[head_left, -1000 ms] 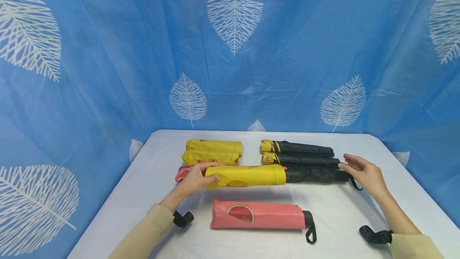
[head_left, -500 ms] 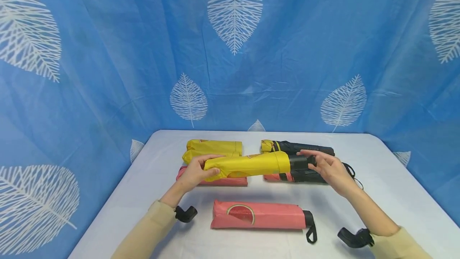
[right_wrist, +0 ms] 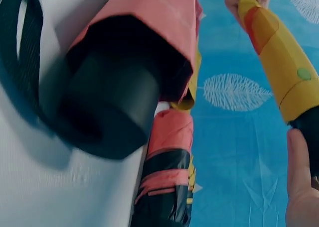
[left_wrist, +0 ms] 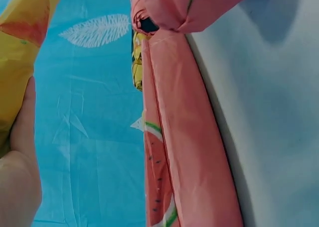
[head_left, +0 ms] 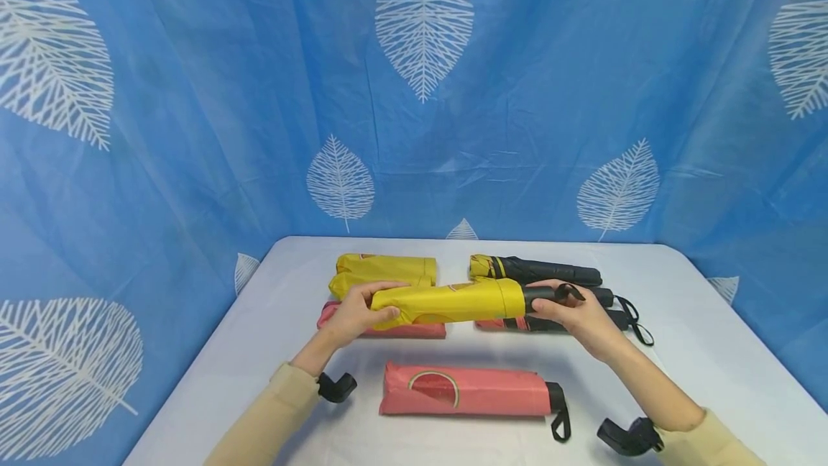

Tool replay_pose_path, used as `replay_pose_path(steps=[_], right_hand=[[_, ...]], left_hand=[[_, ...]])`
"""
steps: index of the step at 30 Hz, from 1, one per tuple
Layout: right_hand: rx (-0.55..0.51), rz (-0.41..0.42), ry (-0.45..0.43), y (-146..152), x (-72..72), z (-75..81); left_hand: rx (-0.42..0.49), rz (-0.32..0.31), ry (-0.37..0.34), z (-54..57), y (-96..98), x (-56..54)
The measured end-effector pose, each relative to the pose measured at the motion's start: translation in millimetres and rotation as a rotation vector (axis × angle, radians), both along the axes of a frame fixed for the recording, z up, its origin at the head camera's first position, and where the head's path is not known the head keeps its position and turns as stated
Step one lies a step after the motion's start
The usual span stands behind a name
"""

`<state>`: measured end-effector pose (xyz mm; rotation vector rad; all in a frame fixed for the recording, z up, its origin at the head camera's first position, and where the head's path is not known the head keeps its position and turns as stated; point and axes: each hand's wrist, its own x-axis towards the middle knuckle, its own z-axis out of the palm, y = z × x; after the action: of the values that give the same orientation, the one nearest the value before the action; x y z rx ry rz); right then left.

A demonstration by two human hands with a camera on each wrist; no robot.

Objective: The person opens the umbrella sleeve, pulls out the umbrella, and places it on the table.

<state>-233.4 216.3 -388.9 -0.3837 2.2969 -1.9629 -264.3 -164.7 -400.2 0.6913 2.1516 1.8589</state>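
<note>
Both hands hold a folded umbrella in a yellow sleeve point(head_left: 453, 302) above the table. In the head view my left hand point(head_left: 359, 315) grips the closed left end of the sleeve, thumb in front. Its black handle point(head_left: 535, 295) sticks out of the sleeve's right end, and my right hand point(head_left: 578, 315) grips it, with a black wrist strap point(head_left: 571, 292) looping over the fingers. In the right wrist view the right thumb point(right_wrist: 299, 162) lies along the handle. Below, in front, lies a pink umbrella in its sleeve point(head_left: 466, 390) with a watermelon print.
Behind the held umbrella, two yellow sleeves point(head_left: 388, 266) and a pink one point(head_left: 404, 329) lie at the left. At the back right lie black folded umbrellas point(head_left: 550, 270) without sleeves. A white cloth covers the table point(head_left: 310, 444); a blue leaf-print curtain point(head_left: 504, 128) hangs around.
The right hand has moved left from the black umbrellas' ends and now grips the handle of the yellow-sleeved umbrella. The left hand keeps its grip; the held umbrella has risen slightly.
</note>
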Motion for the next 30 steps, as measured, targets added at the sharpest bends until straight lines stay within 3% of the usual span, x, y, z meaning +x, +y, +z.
replay_pose_path(steps=[4, 9, 14, 20, 30], right_hand=[[-0.112, -0.022, -0.012, -3.1, 1.8, -2.3], [-0.291, -0.029, 0.043, -0.7, 3.7, -10.7], [-0.405, -0.012, 0.055, 5.8, 5.9, -17.2], [-0.417, -0.022, 0.048, 11.7, 5.8, -18.7], [-0.461, -0.001, 0.096, 27.3, 7.0, -16.8]], left_hand=[[-0.022, -0.018, 0.006, 2.8, -1.3, -0.8], [-0.024, -0.058, 0.01, 1.1, -5.9, -3.8], [0.002, -0.035, 0.008, -1.0, -13.9, -4.1], [0.043, 0.0, 0.029, 0.8, -18.9, -4.3], [0.056, 0.121, 0.082, -1.5, -33.9, -6.5]])
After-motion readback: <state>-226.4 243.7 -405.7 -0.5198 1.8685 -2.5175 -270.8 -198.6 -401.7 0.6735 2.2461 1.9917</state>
